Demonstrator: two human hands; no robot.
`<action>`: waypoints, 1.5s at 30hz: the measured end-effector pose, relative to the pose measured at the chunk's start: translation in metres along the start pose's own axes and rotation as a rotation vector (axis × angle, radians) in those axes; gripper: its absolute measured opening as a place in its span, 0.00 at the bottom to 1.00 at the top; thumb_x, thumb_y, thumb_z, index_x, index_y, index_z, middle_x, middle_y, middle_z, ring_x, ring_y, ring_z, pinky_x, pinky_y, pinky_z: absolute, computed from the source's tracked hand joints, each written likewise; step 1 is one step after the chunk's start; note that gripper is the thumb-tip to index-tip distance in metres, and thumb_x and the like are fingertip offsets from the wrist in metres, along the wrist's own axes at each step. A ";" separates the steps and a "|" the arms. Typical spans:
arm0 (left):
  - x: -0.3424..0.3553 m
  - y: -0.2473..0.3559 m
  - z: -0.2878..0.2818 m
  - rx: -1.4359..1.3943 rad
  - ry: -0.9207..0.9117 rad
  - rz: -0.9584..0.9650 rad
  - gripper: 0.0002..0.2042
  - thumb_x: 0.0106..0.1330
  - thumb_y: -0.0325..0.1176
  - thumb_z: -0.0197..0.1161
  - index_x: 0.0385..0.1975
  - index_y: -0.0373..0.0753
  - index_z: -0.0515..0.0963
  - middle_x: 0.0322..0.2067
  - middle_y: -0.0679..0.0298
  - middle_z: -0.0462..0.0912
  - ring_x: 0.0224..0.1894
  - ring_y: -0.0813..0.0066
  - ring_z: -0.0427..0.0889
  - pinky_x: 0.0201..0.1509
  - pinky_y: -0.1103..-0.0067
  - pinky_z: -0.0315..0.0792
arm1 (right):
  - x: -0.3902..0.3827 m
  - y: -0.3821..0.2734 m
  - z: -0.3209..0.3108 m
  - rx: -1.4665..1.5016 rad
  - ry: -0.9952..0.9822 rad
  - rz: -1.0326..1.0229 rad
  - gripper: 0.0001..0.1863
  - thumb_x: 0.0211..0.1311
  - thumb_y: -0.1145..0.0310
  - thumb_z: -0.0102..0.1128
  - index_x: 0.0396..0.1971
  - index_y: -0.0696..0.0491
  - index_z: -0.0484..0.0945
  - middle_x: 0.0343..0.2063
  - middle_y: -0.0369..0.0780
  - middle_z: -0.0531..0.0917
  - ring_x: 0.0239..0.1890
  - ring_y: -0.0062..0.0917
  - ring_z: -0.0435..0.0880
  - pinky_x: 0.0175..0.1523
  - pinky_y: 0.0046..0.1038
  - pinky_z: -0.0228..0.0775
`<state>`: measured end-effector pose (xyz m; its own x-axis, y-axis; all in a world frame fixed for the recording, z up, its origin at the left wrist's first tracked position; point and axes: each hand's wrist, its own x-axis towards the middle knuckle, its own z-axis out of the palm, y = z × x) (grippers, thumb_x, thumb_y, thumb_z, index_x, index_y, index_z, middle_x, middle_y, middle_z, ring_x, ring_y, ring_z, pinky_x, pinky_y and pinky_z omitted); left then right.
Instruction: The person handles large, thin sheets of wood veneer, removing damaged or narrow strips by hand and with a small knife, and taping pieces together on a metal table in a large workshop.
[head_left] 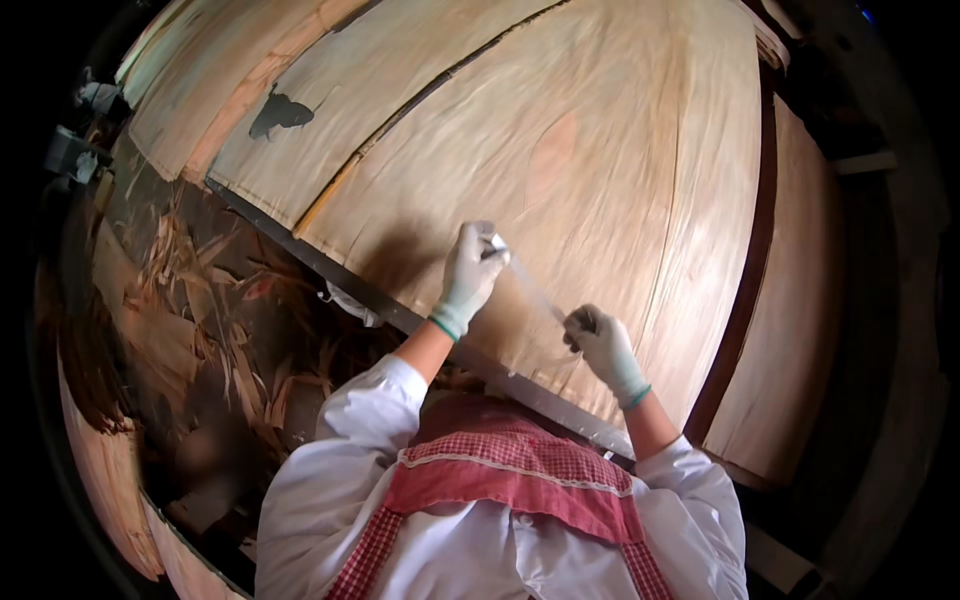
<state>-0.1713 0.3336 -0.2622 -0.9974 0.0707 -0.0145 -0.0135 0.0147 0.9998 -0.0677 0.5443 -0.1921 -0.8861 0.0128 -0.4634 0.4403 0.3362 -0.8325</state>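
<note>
My left hand (470, 268), in a white knit glove with a green cuff, is closed in a pinch on one end of a narrow pale strip of tape (537, 292). The other end runs to my right hand (607, 352), gloved alike, with its fingers curled closed on it. Drawn taut, the strip slants down to the right above a large thin sheet of wood veneer (580, 200). Both hands are over the sheet's near part. Whether the strip touches the wood, I cannot tell.
A long dark split (430, 90) crosses the veneer, and a ragged dark hole (281, 114) lies left of it. The table's metal edge (400, 315) runs below my forearms. Torn veneer scraps (215, 310) heap at the left. Another veneer sheet (790, 290) lies at the right.
</note>
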 end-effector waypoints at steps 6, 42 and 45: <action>0.092 0.000 0.050 0.401 0.218 0.114 0.16 0.54 0.20 0.62 0.42 0.38 0.71 0.30 0.58 0.80 0.34 0.66 0.80 0.37 0.72 0.73 | 0.096 0.016 -0.035 -0.038 0.090 -0.058 0.10 0.62 0.68 0.57 0.30 0.60 0.79 0.21 0.39 0.82 0.22 0.20 0.79 0.29 0.23 0.71; 0.274 -0.018 0.138 1.455 -0.345 0.403 0.23 0.68 0.47 0.49 0.62 0.49 0.68 0.66 0.45 0.57 0.70 0.51 0.52 0.73 0.63 0.43 | 0.383 -0.077 -0.150 -0.603 0.105 -0.011 0.20 0.54 0.55 0.65 0.32 0.60 0.82 0.28 0.49 0.84 0.32 0.39 0.85 0.37 0.35 0.74; 0.274 -0.009 0.142 1.461 -0.295 0.431 0.23 0.68 0.51 0.48 0.62 0.53 0.67 0.66 0.42 0.55 0.70 0.49 0.51 0.73 0.62 0.42 | 0.349 -0.054 -0.143 -0.154 0.176 0.029 0.18 0.55 0.59 0.64 0.29 0.62 0.81 0.22 0.44 0.83 0.25 0.30 0.82 0.32 0.30 0.73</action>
<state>-0.4340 0.4949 -0.2775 -0.8560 0.5103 0.0830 0.5149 0.8558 0.0492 -0.4217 0.6656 -0.2653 -0.8910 0.1837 -0.4153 0.4505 0.4732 -0.7571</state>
